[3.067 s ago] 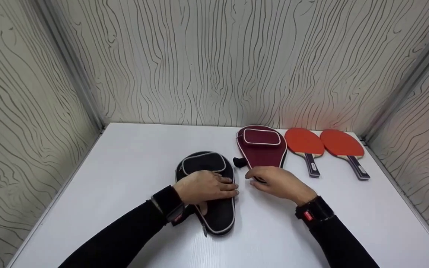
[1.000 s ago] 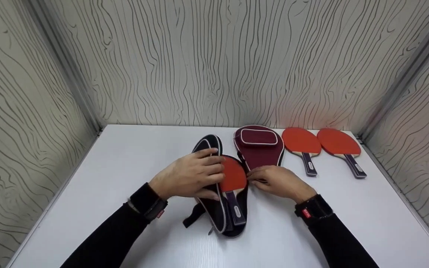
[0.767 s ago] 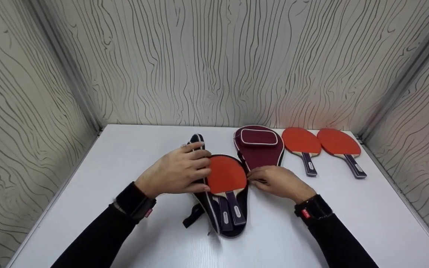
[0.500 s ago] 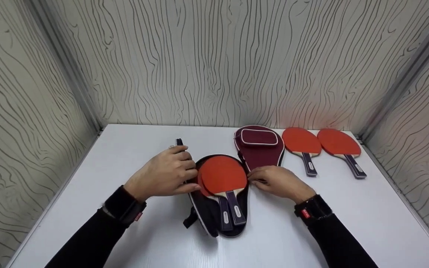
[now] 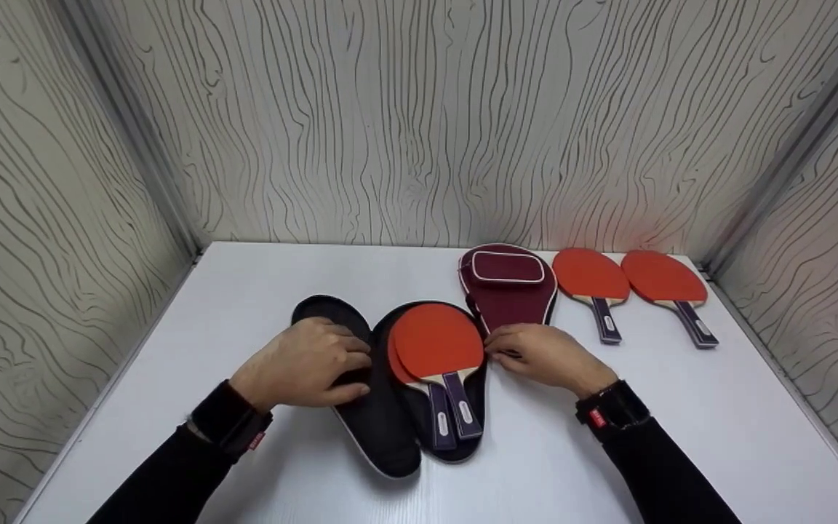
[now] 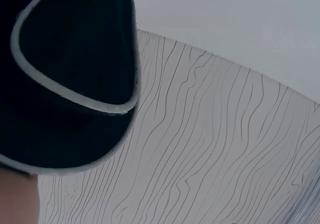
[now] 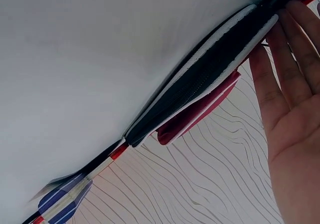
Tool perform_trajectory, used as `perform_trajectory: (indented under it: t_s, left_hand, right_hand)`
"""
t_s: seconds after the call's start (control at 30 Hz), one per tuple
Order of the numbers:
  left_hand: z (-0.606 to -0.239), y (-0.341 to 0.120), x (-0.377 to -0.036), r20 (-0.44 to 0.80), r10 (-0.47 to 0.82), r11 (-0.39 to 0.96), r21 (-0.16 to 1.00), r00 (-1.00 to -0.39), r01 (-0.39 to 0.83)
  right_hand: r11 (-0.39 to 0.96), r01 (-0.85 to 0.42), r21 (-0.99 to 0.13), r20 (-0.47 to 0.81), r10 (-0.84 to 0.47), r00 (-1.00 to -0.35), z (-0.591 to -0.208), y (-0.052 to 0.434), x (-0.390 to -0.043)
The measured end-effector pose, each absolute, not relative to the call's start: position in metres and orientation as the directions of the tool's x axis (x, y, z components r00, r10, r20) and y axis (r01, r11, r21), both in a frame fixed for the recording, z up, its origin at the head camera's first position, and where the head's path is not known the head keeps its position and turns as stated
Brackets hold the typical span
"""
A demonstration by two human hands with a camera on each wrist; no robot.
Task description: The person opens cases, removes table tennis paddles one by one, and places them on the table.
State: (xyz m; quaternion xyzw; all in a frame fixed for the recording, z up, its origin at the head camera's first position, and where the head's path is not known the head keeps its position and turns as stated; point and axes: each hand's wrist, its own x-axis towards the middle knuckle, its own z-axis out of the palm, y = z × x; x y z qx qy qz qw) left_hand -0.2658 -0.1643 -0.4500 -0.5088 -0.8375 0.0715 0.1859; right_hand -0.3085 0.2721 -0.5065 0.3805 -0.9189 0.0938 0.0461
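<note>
Black case (image 5: 381, 429) is lying unfolded under your left hand (image 5: 306, 364), at your right hand's (image 5: 546, 358) 9 o'clock, both kinda resting loose-fingered.

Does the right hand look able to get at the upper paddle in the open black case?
Probably yes: the right hand is at the rim of the black case, close beside the upper paddle. The cover is swung open to the left, and nothing visible lies over the paddle.
</note>
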Motion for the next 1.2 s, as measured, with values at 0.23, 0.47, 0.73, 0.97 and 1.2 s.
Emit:
perform_trajectory:
  t_s: [0.23, 0.47, 0.73, 0.97, 1.2]
  left_hand:
    - [-0.468, -0.175, -0.260, 0.109, 0.855, 0.517, -0.255, -0.507, 0.817]
    - [-0.481, -0.179, -0.254, -0.006, 0.836, 0.530, -0.254, -0.549, 0.809]
    - [-0.475, -0.170, -0.255, -0.026, 0.842, 0.511, -0.279, -0.539, 0.813]
    - [-0.468, -0.153, -0.254, -0.059, 0.834, 0.508, -0.304, -0.548, 0.806]
    - [-0.457, -0.130, -0.251, -0.090, 0.816, 0.513, -0.339, -0.571, 0.788]
  right_hand:
    - [0.676, -0.736, -0.015, 0.179, -0.723, -0.668, -0.504, 0.270, -0.299]
    - [0.623, -0.781, 0.047, 0.196, -0.772, -0.605, -0.503, 0.271, -0.281]
    - [0.523, -0.851, 0.049, 0.185, -0.842, -0.507, -0.503, 0.263, -0.264]
    - [0.529, -0.848, -0.038, 0.116, -0.840, -0.530, -0.506, 0.259, -0.261]
    - [0.551, -0.827, -0.107, 0.080, -0.825, -0.560, -0.508, 0.262, -0.262]
